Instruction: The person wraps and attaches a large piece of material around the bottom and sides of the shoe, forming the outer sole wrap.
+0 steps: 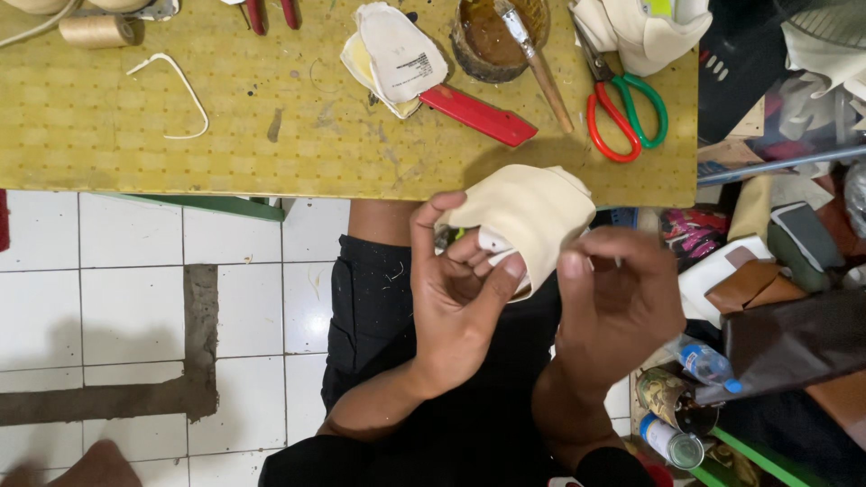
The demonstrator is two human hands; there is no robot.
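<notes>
We look down from above at our two bare hands, held over our lap just below the table's near edge. Between them is a cream leather piece, smooth and matte, curved like a folded shoe upper, with a small white part tucked under it.

Our left hand is palm up, fingers curled, gripping the piece: the index finger reaches up along its left edge and the thumb presses its lower edge. Our right hand shows its back, fingers bent inward, thumb touching the piece's right lower edge; it grips there too. Both forearms rise from 6 o'clock.

The table fills the top of the view, covered in a yellow, finely dotted sheet, stained and scuffed. From the piece, at 12 o'clock lies a round glue pot with brown paste and a wooden-handled brush resting in it. At 11 o'clock are a red knife and a white insole, stacked on a yellowish one. At 1 o'clock are scissors with one red and one green loop. At 10 o'clock lies a bent white cord; further out, a spool of tan thread.

Below the table, white glossy floor tiles show at 9 o'clock.
</notes>
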